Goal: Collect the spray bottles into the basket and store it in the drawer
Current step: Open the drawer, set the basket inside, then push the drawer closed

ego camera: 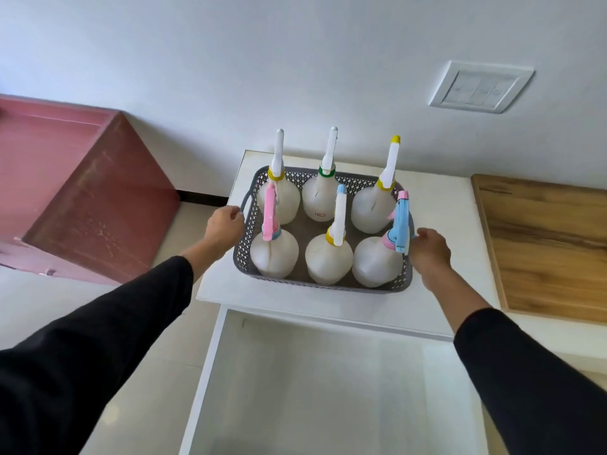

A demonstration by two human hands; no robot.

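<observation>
We note both hands, left hand (pixel 224 224) and right hand (pixel 429 249), gripping the perforated grey plastic basket (pixel 323 285) (six translucent, bulbous spray bottles (pixel 329 257) upright inside) on the smooth white desk (pixel 437 244).

both arms extended forward, black sleeves to mid-forearm, wrists bare. left hand (pixel 225 224) at about 9 o'clock of frame centre, fingers curled, knuckles up. right hand (pixel 428 249) at about 3 o'clock, fingers curled inward toward the left, wrist slightly bent. hands well apart, roughly level, palms facing each other.
</observation>
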